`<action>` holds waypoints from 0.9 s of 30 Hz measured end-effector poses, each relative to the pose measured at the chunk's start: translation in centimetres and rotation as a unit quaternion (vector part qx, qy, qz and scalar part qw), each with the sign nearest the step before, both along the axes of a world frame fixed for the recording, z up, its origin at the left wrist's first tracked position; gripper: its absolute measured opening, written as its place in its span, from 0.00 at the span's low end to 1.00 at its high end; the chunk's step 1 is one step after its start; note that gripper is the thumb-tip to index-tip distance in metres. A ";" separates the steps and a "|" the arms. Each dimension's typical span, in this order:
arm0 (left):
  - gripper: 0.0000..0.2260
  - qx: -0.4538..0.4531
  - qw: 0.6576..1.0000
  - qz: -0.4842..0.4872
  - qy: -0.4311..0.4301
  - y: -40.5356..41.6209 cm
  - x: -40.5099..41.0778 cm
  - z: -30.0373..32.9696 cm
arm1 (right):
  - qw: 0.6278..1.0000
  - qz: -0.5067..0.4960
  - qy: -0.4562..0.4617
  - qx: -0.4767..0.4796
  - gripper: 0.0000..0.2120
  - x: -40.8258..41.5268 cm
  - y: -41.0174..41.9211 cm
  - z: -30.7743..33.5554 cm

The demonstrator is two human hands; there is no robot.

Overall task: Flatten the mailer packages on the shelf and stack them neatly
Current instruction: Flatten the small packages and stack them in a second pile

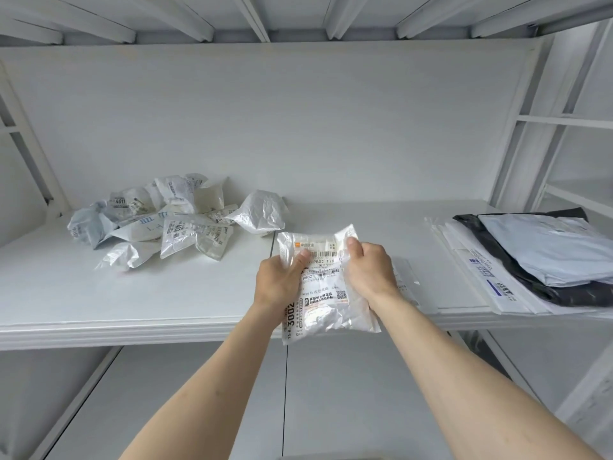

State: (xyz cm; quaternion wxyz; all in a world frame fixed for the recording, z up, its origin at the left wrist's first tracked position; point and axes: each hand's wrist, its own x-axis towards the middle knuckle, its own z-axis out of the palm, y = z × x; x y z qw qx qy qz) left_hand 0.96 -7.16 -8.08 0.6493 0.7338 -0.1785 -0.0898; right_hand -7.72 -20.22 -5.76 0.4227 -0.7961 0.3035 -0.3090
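Note:
A crinkled white mailer (323, 293) with a printed shipping label is held over the front edge of the white shelf (132, 293). My left hand (280, 282) grips its left side and my right hand (368, 270) grips its upper right side. On the left of the shelf lies a heap of several crumpled mailers (159, 220), with one more crumpled white mailer (262, 212) just right of the heap. At the right end sits a stack of flattened mailers (537, 257), white below, black and pale blue on top.
The shelf's back wall (298, 127) is plain white. A white frame upright (517, 144) stands at the right and another at the left. A flat clear sheet (406, 280) lies on the shelf right of my right hand. A lower shelf (331, 393) shows beneath.

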 end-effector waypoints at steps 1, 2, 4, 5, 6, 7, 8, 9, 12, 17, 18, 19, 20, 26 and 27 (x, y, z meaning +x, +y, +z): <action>0.29 0.004 1.000 0.006 -0.001 -0.2 0.1 0.0 | 1.000 -0.009 0.015 0.002 0.24 0.1 -0.2 -0.1; 0.27 0.009 1.000 0.016 -0.003 -0.4 0.4 0.1 | 1.000 -0.017 0.023 0.004 0.24 0.2 -0.3 -0.1; 0.23 0.018 0.999 0.038 -0.009 -0.8 0.9 0.3 | 0.999 -0.028 0.035 -0.005 0.23 0.4 -0.3 0.2; 0.22 0.023 0.999 0.043 -0.012 -0.9 1.3 0.4 | 0.998 -0.027 0.043 -0.020 0.21 0.6 -0.1 0.4; 0.21 0.034 0.998 0.047 -0.016 -1.0 1.9 0.4 | 0.998 -0.020 0.052 -0.040 0.17 0.8 0.1 0.5; 0.19 0.055 0.997 0.049 -0.024 -1.0 2.6 0.4 | 0.996 -0.007 0.064 -0.061 0.14 1.0 0.5 0.6; 0.18 0.083 0.995 0.050 -0.032 -1.1 3.1 0.5 | 0.993 0.011 0.077 -0.091 0.15 1.2 0.8 0.6; 0.16 0.108 0.992 0.052 -0.036 -1.2 3.6 0.6 | 0.987 0.036 0.094 -0.129 0.18 1.4 1.1 0.6; 0.16 0.154 0.986 0.056 -0.028 -1.8 4.3 0.8 | 0.955 0.115 0.161 -0.219 0.20 2.4 1.8 -0.3; 0.25 0.296 0.928 0.056 -0.220 -2.3 3.7 0.1 | 0.922 0.180 0.250 -0.234 0.15 3.7 1.7 -3.1; 0.24 0.308 0.920 0.033 -0.242 -2.6 3.8 0.0 | 0.920 0.180 0.255 -0.237 0.15 4.0 1.5 -3.3; 0.23 0.318 0.916 0.007 -0.247 -2.8 3.8 0.0 | 0.920 0.176 0.254 -0.242 0.16 4.1 1.4 -3.2; 0.22 0.328 0.912 -0.016 -0.244 -2.9 4.0 -0.2 | 0.920 0.171 0.249 -0.250 0.17 4.4 1.2 -3.1; 0.22 0.453 0.839 -0.047 -0.297 -3.2 6.3 -2.7 | 0.913 0.149 0.234 -0.298 0.17 7.6 1.0 -3.4; 0.22 0.463 0.832 -0.051 -0.301 -3.2 6.8 -2.9 | 0.914 0.153 0.227 -0.299 0.17 8.3 0.9 -3.6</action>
